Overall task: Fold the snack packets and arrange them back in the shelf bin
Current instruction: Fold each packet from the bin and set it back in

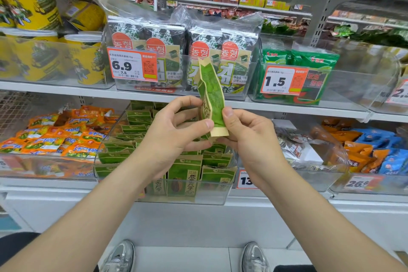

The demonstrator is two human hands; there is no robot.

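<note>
Both hands pinch one small green-and-tan paper snack packet (211, 99), which stands upright and creased lengthwise in front of the white shelf edge (66, 89). The left hand (174, 130) has its thumb on the lower front with fingers curled behind, and the right hand (249, 132) has its thumb on the right edge. Just below the hands sits the clear plastic shelf bin (209, 200), filled with matching green packets (183, 174), beside a bin of orange packets (55, 134).

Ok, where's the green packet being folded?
Centre of the head view: the packet stands upright, pinched between left hand and right hand, above the green-packet bin.
</note>
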